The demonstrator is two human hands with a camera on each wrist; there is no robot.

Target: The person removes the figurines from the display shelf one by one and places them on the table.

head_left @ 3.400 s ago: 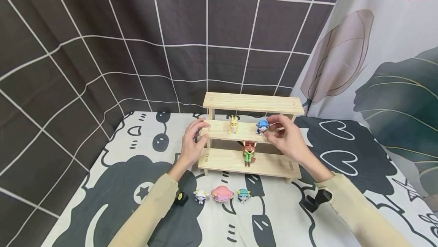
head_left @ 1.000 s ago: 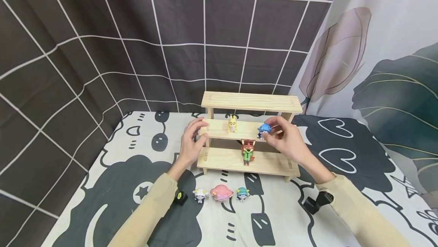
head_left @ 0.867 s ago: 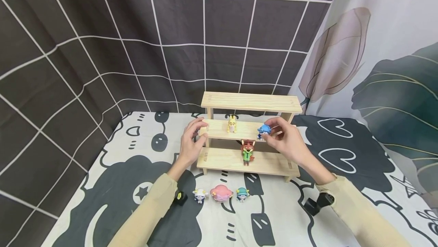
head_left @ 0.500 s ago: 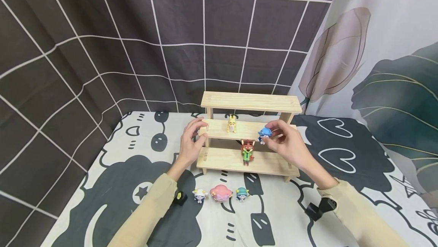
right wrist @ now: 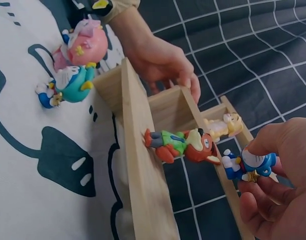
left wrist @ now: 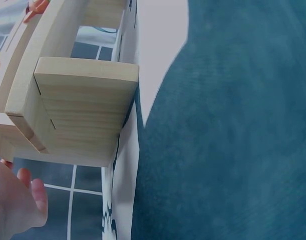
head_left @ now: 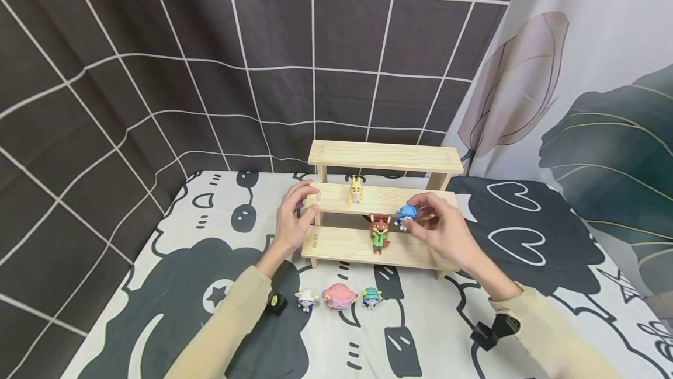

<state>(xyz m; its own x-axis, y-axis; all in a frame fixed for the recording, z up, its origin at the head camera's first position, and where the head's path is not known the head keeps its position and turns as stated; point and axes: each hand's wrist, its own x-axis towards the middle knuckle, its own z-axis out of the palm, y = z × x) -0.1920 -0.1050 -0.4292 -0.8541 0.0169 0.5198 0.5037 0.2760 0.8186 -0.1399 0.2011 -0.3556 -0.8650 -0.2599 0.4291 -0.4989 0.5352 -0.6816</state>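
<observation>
A three-tier wooden display shelf (head_left: 336, 244) stands on the printed cloth. At the left end of its middle tier, my left hand (head_left: 294, 215) grips the board, thumb in front and fingers behind. My right hand (head_left: 444, 224) pinches a blue-capped figurine (head_left: 406, 214) between thumb and fingers, in front of the middle tier and above the bottom one. In the right wrist view the figurine (right wrist: 249, 164) shows a blue cap and a gold star. A yellow rabbit-like figurine (head_left: 356, 190) stands on the middle tier. On the bottom tier stands a fox figurine (head_left: 379, 234) in green.
Three figurines sit in a row on the cloth before the shelf: a white one (head_left: 306, 299), a pink one (head_left: 339, 296) and a teal-capped one (head_left: 371, 298). A dark grid-patterned curtain (head_left: 273, 46) hangs behind. The shelf's top tier (head_left: 386, 156) bears no figurine.
My right hand has lifted the blue-capped figurine off the middle tier and brought it forward and down, right of the fox figurine. My left hand keeps its grip on the shelf.
</observation>
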